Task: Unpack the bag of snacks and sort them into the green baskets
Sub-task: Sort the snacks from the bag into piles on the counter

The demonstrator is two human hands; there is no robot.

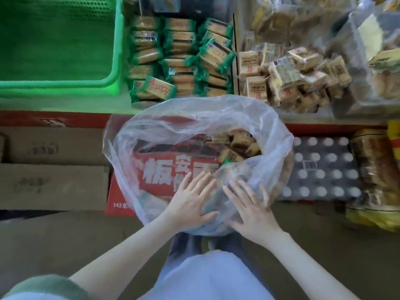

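Unpacking step in hand | left hand (190,202) and right hand (253,210) press flat, fingers spread, gripping nothing, on clear plastic bag (194,131) below the shelf | tan snack packs (240,144) inside | next likely: reach in, carry packs to green basket (116,50)

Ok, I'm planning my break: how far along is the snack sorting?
Looks done: green-wrapped packs stacked and tan packs piled on the shelf. In hand: left hand and right hand lie flat on the clear bag. Left: loose snacks sit inside it; the green basket shows no snacks.
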